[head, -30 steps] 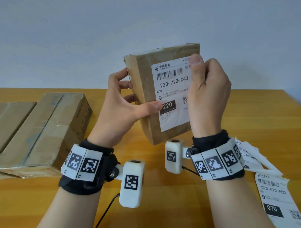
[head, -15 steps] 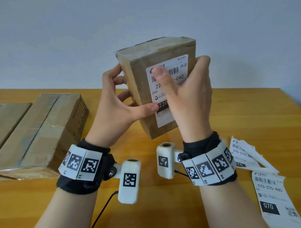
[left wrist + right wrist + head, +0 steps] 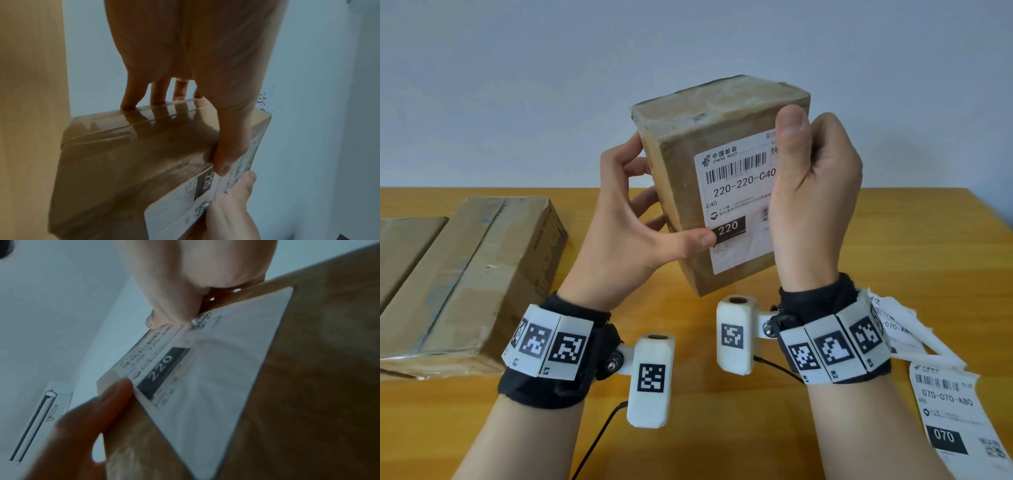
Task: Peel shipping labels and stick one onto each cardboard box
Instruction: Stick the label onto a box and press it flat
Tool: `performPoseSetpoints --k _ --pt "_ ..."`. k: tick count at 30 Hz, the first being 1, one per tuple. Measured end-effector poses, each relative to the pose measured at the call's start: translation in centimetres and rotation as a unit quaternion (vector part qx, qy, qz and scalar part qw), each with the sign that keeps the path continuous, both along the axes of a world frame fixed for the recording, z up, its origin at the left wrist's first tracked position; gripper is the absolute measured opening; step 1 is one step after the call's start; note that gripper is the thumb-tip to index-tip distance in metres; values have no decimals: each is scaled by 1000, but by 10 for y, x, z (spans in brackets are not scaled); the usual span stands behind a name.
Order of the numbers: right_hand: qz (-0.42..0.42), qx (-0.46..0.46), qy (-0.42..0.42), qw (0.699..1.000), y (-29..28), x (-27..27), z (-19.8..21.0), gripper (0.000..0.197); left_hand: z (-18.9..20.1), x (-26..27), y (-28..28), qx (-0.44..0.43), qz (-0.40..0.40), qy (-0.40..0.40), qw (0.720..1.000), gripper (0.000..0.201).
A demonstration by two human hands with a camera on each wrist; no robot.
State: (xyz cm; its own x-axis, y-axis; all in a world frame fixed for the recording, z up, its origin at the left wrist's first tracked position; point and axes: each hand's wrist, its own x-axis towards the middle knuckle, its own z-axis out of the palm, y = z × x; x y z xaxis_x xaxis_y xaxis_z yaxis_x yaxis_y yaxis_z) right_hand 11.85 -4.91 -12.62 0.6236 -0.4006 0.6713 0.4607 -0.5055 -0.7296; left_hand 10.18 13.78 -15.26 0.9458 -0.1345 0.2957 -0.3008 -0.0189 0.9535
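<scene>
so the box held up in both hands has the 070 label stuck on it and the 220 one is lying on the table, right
Swapped. The head view shows the label on the held box reads 220-220-C40, and the loose label lying on the table reads 070. Both hands do hold the box.

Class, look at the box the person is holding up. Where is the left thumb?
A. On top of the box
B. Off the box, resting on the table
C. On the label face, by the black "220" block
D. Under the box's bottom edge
C: the left hand grips the box, its thumb lying on the front face at the label edge beside the black "220" block.
</scene>
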Motion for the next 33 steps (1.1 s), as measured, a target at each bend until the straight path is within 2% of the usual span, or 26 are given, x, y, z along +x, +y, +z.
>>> performPoseSetpoints --k 6,12,15,19,22,25,27,30,33 --pt "0 5 7 1000 3 1 2 39 2 0 1 -7 2 12 1000 116" --pt "29 -20 64 997 4 3 0 41 7 2 5 -14 28 18 999 109" --pt "70 -23 119 990 6 1 0 44 7 2 7 -5 35 32 999 90" --pt "111 -38 169 979 7 -2 1 44 7 0 2 -7 37 69 997 52" --pt "136 -64 229 962 7 -3 1 50 7 0 -1 13 33 84 996 58" --pt "153 -104 277 943 8 -6 2 72 6 1 1 54 34 80 995 62" --pt "152 -122 282 940 9 -4 -1 80 5 2 1 71 54 72 993 64" --pt "153 -154 265 939 8 2 -10 80 4 2 -2 76 66 72 992 58" --pt "156 -163 279 933 4 5 -16 68 0 3 -2 75 69 90 991 43"
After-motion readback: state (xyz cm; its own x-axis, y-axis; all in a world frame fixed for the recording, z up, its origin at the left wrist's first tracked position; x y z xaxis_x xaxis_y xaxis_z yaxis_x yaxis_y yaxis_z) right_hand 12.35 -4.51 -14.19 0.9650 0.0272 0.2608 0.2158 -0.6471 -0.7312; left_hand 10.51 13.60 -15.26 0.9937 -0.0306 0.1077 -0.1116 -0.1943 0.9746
